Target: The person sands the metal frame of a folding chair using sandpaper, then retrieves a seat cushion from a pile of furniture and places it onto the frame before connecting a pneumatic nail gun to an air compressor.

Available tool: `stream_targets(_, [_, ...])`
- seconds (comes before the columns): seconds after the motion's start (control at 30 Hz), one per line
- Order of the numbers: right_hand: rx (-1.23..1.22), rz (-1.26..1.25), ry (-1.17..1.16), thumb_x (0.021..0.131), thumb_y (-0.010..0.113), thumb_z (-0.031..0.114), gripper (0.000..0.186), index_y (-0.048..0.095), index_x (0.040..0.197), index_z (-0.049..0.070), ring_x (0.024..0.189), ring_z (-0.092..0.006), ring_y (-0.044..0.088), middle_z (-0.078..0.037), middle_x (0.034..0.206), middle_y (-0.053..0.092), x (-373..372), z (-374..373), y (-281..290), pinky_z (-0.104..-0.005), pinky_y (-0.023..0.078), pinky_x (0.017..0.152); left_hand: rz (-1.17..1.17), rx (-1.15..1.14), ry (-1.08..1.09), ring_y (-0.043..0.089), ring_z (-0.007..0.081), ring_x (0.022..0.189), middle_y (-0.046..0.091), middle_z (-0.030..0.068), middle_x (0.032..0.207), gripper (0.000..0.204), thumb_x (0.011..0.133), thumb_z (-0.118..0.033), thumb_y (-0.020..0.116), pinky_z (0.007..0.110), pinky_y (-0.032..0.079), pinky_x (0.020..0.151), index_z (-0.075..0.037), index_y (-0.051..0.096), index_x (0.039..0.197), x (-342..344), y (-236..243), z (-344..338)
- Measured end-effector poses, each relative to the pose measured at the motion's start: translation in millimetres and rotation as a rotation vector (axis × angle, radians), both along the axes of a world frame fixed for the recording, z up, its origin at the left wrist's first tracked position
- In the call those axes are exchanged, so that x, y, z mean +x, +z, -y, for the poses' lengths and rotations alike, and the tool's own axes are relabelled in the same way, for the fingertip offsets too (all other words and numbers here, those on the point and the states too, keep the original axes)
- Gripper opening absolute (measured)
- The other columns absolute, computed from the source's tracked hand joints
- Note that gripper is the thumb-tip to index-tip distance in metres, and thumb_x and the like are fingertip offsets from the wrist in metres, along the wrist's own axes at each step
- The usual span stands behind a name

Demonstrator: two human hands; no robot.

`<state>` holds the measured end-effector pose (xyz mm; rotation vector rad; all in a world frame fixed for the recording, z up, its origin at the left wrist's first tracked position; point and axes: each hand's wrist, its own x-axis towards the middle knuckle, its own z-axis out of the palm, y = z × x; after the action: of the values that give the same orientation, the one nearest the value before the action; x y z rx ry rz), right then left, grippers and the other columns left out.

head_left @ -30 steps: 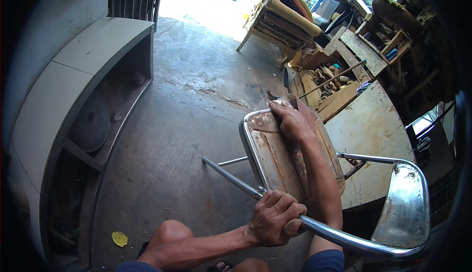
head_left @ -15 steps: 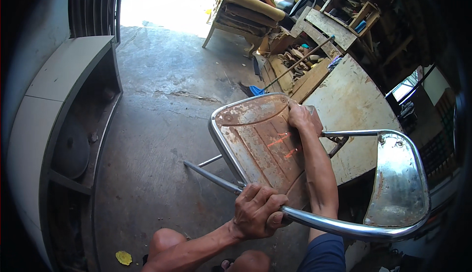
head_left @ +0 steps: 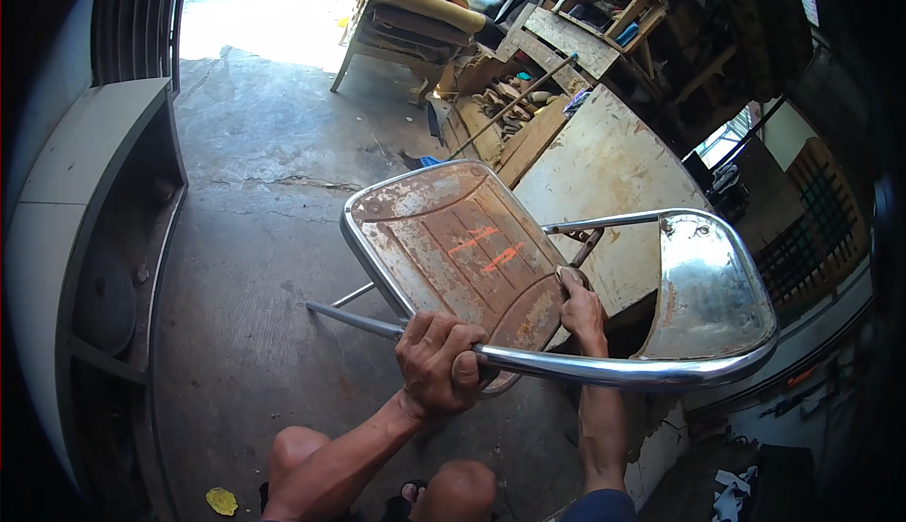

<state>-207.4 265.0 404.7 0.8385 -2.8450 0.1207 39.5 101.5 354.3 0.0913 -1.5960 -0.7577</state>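
Note:
A metal folding chair (head_left: 453,248) with a rusty, scuffed seat and chrome tube frame lies tilted in front of me. Orange marks show on the seat. My left hand (head_left: 439,362) is wrapped round the chair's chrome side tube near the seat's front left corner. At the seat's right edge, my right hand (head_left: 582,310) is closed, pressing what looks like a small flat brown piece against the metal; its fingers cover most of it. The shiny backrest (head_left: 703,286) points to the right, past my right forearm.
A low shelf unit (head_left: 104,144) runs along the left wall. At the back right stand a worn board (head_left: 604,182), a long stick (head_left: 514,107), wooden scraps and a stripped armchair (head_left: 406,41). A yellow scrap (head_left: 222,501) lies on the cracked concrete floor (head_left: 255,267).
My right hand has slid along the seat's right edge from its far corner back toward me. My left hand still grips the tube. The whole view has shifted, so the chair appears further left.

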Motion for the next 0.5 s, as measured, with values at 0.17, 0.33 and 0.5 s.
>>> stream_targets(0.17, [-0.294, -0.118, 0.258, 0.081, 0.049, -0.002, 0.055, 0.051, 0.135, 0.006, 0.116, -0.0408, 0.055, -0.024, 0.125, 0.058, 52.5, -46.3, -44.5, -0.0447, 0.045, 0.099, 0.012, 0.041, -0.005, 0.052, 0.0300, 0.069, 0.054, 0.0123, 0.072, 0.029, 0.093, -0.022, 0.041, 0.042, 0.042, 0.065, -0.005, 0.054, 0.074, -3.4, 1.4, -11.5])
stream_targets(0.33, [-0.359, -0.135, 0.340, 0.080, 0.049, -0.006, 0.046, 0.058, 0.125, -0.004, 0.118, -0.0399, 0.056, -0.028, 0.119, 0.061, 204.3, -20.2, -51.9, -0.0446, 0.047, 0.099, 0.033, 0.019, 0.032, 0.049, 0.0328, 0.069, 0.051, 0.0146, 0.073, 0.031, 0.095, -0.023, 0.036, 0.043, 0.039, 0.067, -0.002, 0.051, 0.077, 2.6, 3.5, -7.4])
stream_targets(0.5, [-0.394, 0.178, 0.071, 0.076, 0.048, -0.009, 0.056, 0.054, 0.131, 0.000, 0.123, -0.0406, 0.052, -0.027, 0.131, 0.054, 154.3, -33.8, -62.6, -0.0446, 0.042, 0.103, 0.094, 0.021, 0.034, 0.049, 0.0326, 0.073, 0.052, 0.0145, 0.075, 0.034, 0.095, -0.024, 0.035, 0.043, 0.040, 0.069, -0.002, 0.055, 0.079, 6.2, 6.9, -11.2])
